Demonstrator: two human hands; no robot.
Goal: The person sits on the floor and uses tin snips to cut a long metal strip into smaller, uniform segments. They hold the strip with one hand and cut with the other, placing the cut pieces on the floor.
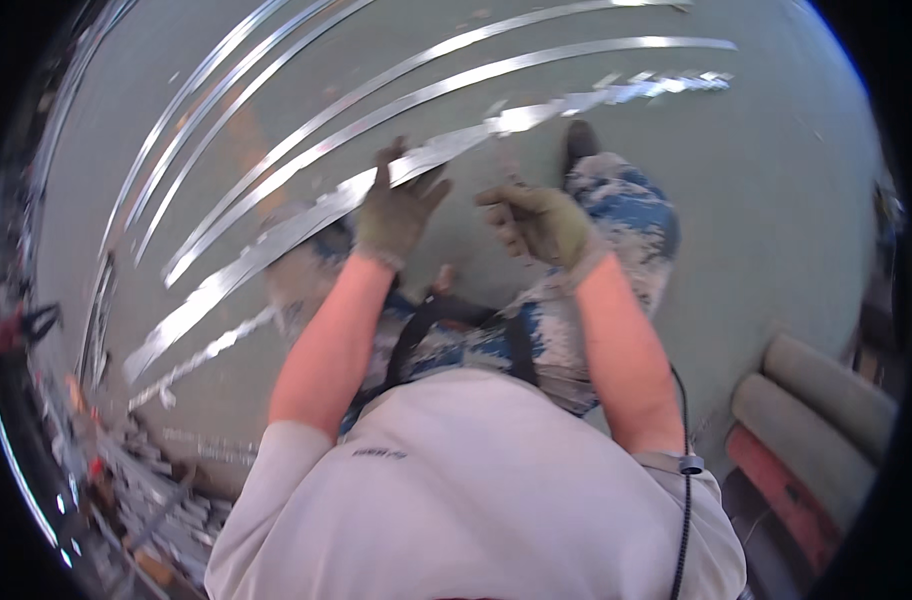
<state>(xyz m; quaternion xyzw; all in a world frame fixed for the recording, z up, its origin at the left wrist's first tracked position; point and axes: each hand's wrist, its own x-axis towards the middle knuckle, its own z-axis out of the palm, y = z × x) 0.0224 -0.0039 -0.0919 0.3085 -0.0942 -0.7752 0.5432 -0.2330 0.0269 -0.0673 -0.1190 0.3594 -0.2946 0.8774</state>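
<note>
A long, shiny silver metal strip (291, 232) runs slantwise across the floor before me, its far right part broken into bright, jagged glints. My left hand (398, 212), in a greenish work glove, is at this strip with its fingers spread. The fingers overlap the strip's edge; whether they press on it I cannot tell. To the right, my gloved right hand (544, 222) is held above the floor between my legs, fingers curled in and the thumb side toward the left hand. What it pinches, if anything, is too small and blurred to name.
More long metal strips (476, 75) lie roughly parallel on the green-grey floor (766, 200) farther off. A narrow crumpled strip (221, 345) lies nearer. Metal offcuts (166, 500) are heaped at the lower left. Grey and red rolls (806, 430) stand at the lower right. A black cable (687, 520) hangs by my right arm.
</note>
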